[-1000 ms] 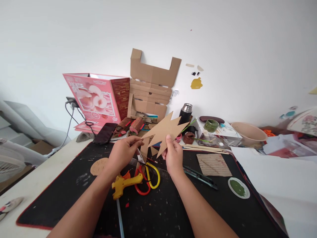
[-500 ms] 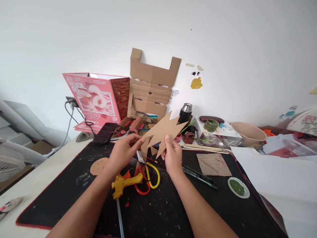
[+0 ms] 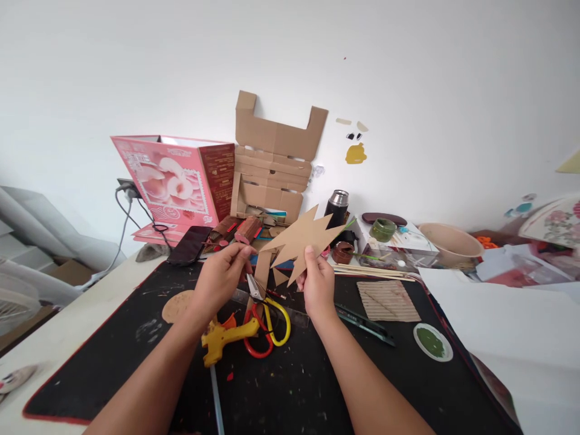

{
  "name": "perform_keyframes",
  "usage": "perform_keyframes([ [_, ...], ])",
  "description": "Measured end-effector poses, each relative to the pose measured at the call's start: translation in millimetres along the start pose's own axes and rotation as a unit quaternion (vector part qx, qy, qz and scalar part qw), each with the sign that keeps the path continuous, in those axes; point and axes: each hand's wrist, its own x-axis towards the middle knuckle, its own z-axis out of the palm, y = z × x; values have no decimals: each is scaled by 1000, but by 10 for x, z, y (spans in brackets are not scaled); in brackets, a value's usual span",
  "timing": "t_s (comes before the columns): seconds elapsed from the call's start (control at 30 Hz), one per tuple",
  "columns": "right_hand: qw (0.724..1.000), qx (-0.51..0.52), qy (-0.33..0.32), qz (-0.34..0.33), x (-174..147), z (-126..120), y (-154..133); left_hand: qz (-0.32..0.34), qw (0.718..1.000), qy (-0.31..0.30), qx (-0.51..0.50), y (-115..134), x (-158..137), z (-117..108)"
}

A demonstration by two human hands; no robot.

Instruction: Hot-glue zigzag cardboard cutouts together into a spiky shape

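My right hand grips a spiky cardboard cutout by its lower edge, thumb on the front face. The piece is flat tan card with several jagged points, held up above the mat. My left hand is just left of the cutout's long left tip, thumb and fingers pinched together. Whether anything small is between those fingers is hidden. Below the hands lie scissors with red and yellow handles and a yellow glue gun with a pale stick out of its end.
A black mat covers the table. Right of my hands lie a green-black cutter, corrugated card and a lid of green paint. Behind stand a pink box, folded cardboard, a flask and paint jars.
My left hand has drawn slightly left, away from the cutout's tip. The right hand keeps its grip on the cutout. The whole view has shifted a little.
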Motion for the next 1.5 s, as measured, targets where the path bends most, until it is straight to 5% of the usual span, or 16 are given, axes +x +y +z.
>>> perform_keyframes([
  [0.4,999,-9,-43,-8,-73,41,23,-120,971,-114,-170,73,10,17],
  [0.6,999,-18,-47,-12,-83,46,-1,-161,959,-114,-204,113,1,-4],
  [1.5,1000,-6,-21,5,-57,35,-93,-139,968,-145,-150,32,40,-80],
])
